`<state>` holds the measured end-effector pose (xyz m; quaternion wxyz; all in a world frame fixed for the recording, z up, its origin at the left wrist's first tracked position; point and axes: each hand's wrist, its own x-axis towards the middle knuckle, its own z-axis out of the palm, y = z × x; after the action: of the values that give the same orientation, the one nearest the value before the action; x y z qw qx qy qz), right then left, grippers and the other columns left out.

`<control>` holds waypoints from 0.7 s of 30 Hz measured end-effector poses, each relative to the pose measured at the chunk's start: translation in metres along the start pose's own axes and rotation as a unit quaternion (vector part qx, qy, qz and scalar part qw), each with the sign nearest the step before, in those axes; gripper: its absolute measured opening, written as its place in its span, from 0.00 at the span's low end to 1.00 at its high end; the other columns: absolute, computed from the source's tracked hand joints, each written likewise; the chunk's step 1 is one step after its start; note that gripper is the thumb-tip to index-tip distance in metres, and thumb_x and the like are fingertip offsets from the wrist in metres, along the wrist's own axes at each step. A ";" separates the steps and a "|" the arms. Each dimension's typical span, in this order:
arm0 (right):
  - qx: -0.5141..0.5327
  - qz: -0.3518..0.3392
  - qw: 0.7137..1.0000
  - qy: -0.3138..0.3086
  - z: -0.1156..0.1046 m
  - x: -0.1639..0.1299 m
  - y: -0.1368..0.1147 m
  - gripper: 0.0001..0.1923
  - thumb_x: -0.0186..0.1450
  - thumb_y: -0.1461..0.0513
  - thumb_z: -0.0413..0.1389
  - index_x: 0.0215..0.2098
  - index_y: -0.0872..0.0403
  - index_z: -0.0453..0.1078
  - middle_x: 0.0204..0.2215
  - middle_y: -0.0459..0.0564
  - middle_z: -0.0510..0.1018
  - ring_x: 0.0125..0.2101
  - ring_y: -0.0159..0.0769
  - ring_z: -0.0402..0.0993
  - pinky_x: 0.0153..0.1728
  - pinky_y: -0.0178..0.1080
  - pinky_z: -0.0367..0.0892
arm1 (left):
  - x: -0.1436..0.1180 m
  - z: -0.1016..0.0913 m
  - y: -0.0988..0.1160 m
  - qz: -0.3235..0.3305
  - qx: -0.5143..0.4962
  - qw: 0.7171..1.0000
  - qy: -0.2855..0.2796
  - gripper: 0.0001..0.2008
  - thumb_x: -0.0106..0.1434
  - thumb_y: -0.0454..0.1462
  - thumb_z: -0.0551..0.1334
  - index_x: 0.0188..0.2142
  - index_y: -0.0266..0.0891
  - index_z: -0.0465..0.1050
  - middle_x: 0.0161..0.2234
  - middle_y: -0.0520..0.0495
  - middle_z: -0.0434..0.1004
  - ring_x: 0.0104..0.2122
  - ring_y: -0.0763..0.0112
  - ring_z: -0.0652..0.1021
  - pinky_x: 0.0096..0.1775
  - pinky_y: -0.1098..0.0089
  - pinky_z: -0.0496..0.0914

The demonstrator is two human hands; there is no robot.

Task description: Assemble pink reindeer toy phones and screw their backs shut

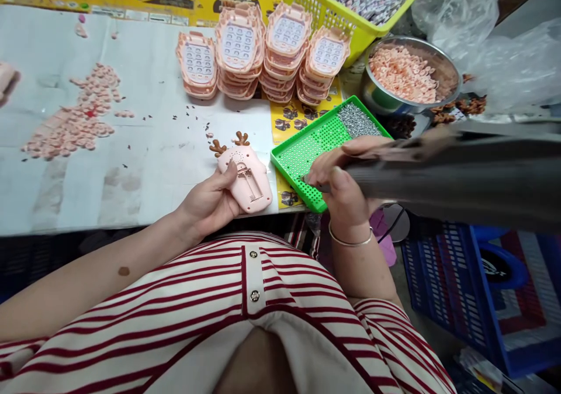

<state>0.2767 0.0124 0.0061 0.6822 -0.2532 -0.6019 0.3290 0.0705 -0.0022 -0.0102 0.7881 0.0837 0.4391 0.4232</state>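
Observation:
My left hand point(213, 198) grips a pink toy phone point(258, 175) with brown antlers at the table's front edge. Its back faces up, showing a battery compartment without a cover and small screw holes; my thumb lies on the casing. My right hand point(344, 178) is wrapped round a dark, motion-blurred electric screwdriver point(421, 175). The tool's tip is over the green perforated tray point(302, 160), whose far corner holds a heap of small silver screws point(357, 120). Whether a screw sits on the tip I cannot tell.
Stacks of pink phone front halves point(239, 46) stand at the back. Loose pink parts point(74, 119) lie left. Behind the tray are a metal bowl point(370, 90) of pink pieces and a yellow basket point(357, 28). Blue crates point(451, 289) stand below right.

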 end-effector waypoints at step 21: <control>0.053 0.061 0.993 -0.089 0.036 -0.016 -0.009 0.12 0.65 0.55 0.61 0.46 0.40 0.68 0.21 0.37 0.67 0.18 0.31 0.65 0.19 0.38 0.62 | 0.001 0.009 -0.001 0.024 -0.004 1.000 -0.007 0.14 0.72 0.36 0.59 0.56 0.40 0.69 0.51 0.40 0.79 0.49 0.56 0.80 0.54 0.45 0.75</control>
<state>0.2418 -0.0076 0.0072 0.6165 -0.2229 -0.6256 0.4229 0.0781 0.0001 -0.0054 0.7809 0.0942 0.4296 0.4435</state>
